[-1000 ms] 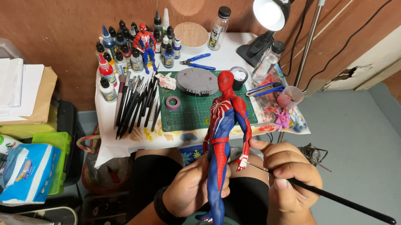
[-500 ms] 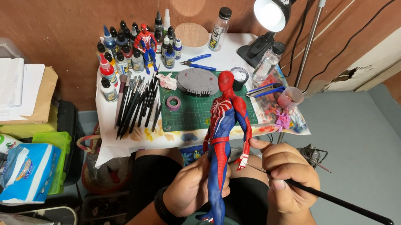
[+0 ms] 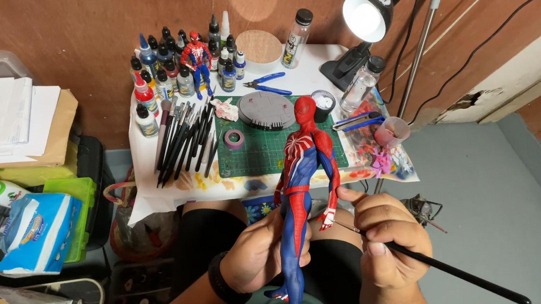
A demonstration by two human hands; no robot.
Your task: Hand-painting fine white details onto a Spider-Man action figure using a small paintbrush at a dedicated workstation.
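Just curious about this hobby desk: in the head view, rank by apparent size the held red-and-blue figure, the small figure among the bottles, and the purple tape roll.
1. Held figure, though nearest the camera.
2. Small figure.
3. Purple tape roll.

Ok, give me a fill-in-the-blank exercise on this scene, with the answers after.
1. The left hand grips the red and blue ____ by its legs.
2. The right hand holds a thin black ____ at the figure's hand.
3. The lamp on the table is switched ____.
4. The brushes lie to the ____ of the green mat.

Answers: figure; brush; on; left
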